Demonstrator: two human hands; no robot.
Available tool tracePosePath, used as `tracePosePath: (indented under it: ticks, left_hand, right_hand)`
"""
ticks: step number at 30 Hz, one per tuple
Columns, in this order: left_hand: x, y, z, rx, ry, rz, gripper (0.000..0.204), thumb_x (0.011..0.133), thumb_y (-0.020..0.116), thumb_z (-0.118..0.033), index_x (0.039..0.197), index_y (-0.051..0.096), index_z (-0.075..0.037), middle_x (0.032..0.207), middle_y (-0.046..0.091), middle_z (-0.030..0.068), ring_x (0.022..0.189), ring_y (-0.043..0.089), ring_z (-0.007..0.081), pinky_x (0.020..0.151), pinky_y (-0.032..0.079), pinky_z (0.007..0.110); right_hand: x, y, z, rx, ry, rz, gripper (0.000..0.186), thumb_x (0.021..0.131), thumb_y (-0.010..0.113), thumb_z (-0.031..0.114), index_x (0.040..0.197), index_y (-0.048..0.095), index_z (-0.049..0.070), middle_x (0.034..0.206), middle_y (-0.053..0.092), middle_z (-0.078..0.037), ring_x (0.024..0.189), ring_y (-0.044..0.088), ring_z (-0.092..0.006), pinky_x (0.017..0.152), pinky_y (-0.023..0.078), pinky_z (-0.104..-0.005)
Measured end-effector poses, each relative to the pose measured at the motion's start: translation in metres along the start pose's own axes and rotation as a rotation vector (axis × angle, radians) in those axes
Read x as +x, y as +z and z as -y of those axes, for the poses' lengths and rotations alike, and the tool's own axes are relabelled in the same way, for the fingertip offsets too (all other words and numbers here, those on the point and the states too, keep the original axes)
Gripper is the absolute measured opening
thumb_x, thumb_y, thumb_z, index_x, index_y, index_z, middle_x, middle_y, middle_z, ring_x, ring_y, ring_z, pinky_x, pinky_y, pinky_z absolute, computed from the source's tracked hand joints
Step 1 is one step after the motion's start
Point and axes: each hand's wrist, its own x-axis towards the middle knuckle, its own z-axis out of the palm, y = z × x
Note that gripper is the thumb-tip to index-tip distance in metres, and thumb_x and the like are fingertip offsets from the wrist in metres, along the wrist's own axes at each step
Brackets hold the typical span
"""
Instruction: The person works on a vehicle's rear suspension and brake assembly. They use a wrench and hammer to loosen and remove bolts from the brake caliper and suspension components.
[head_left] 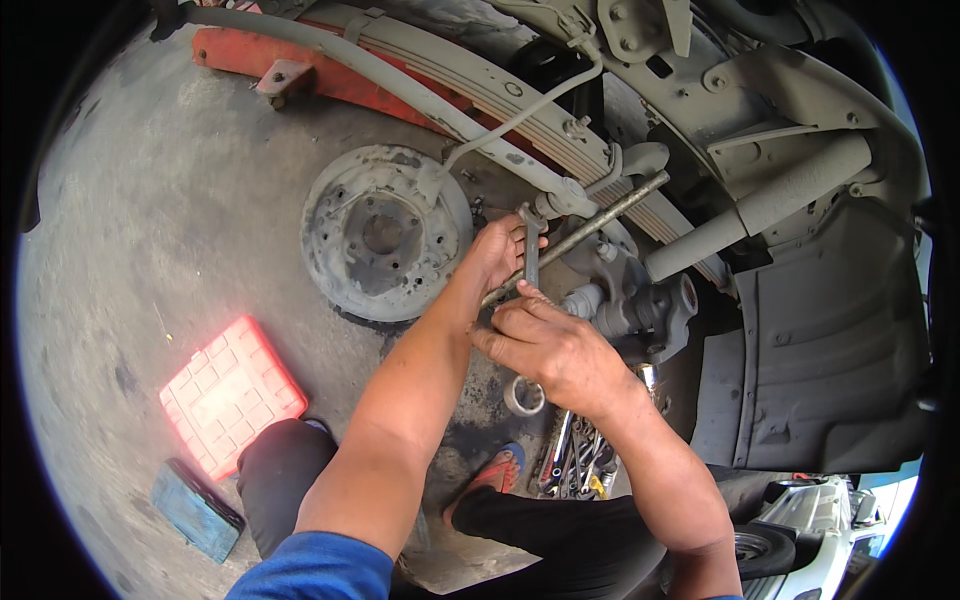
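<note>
Under a raised vehicle, my left hand [497,250] reaches up and grips the upper part of a grey spanner [531,250], just below a fitting on the axle. My right hand [552,348] closes around the spanner's lower end. A long thin steel rod [600,222] crosses diagonally behind both hands. To the left of my hands sits a round, dusty brake backing plate [380,232]. Grey leaf springs [480,85] run diagonally above it.
A red plastic case [232,392] and a blue block [195,508] lie on the concrete floor at lower left. Several spanners [575,462] and a metal ring [524,397] lie by my sandalled foot [497,470]. A shock absorber [760,205] and an orange jack beam [330,75] are nearby.
</note>
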Motion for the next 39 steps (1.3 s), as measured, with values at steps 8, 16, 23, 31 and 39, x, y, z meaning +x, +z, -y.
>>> tracePosePath:
  ticks: [8, 16, 23, 31, 39]
  left_hand:
    - [-0.015, -0.011, -0.007, -0.009, -0.036, 0.087, 0.045, 0.095, 0.072, -0.047, 0.115, 0.066, -0.007, 0.110, 0.068, 0.0055, 0.100, 0.065, 0.0199, 0.083, 0.051, 0.032]
    - [-0.018, 0.000, 0.013, -0.175, 0.032, -0.011, 0.047, 0.091, 0.075, -0.049, 0.117, 0.067, -0.010, 0.105, 0.069, 0.0011, 0.093, 0.066, 0.0174, 0.082, 0.053, 0.032]
    - [-0.017, 0.019, 0.026, -0.448, 0.080, -0.114, 0.035, 0.094, 0.075, -0.037, 0.105, 0.064, -0.006, 0.092, 0.065, 0.0071, 0.075, 0.065, 0.0211, 0.057, 0.053, 0.029]
    - [-0.007, 0.034, 0.023, -0.475, 0.171, -0.205, 0.027, 0.096, 0.073, -0.029, 0.106, 0.060, -0.007, 0.088, 0.066, 0.0066, 0.071, 0.071, 0.0222, 0.053, 0.056, 0.031]
    - [-0.012, 0.001, 0.035, -0.585, 0.175, 0.169, 0.049, 0.103, 0.056, -0.045, 0.131, 0.053, -0.004, 0.132, 0.060, 0.0063, 0.137, 0.050, 0.0340, 0.106, 0.046, 0.056]
  right_hand:
    - [-0.005, 0.031, -0.006, -0.038, 0.010, -0.032, 0.043, 0.078, 0.061, 0.008, 0.120, 0.069, 0.009, 0.104, 0.062, -0.007, 0.109, 0.064, -0.0251, 0.113, 0.045, -0.0465]
    - [-0.029, 0.059, -0.011, -0.044, 0.141, 0.036, 0.048, 0.081, 0.065, 0.008, 0.129, 0.066, 0.010, 0.120, 0.060, -0.010, 0.126, 0.057, -0.0302, 0.115, 0.043, -0.0477]
    - [-0.061, 0.118, 0.010, 0.652, 0.997, -0.409, 0.055, 0.099, 0.060, 0.008, 0.152, 0.045, 0.011, 0.131, 0.060, -0.020, 0.115, 0.065, -0.0357, 0.099, 0.055, -0.0431]
    - [-0.039, 0.112, 0.049, 1.385, 1.173, -0.974, 0.039, 0.107, 0.054, 0.023, 0.141, 0.046, 0.006, 0.089, 0.063, -0.009, 0.062, 0.059, -0.0120, 0.054, 0.054, -0.0308]
    - [0.083, 0.073, 0.059, 0.520, 0.786, -0.535, 0.039, 0.084, 0.079, 0.015, 0.117, 0.065, 0.001, 0.096, 0.068, -0.012, 0.082, 0.067, -0.0214, 0.071, 0.055, -0.0380]
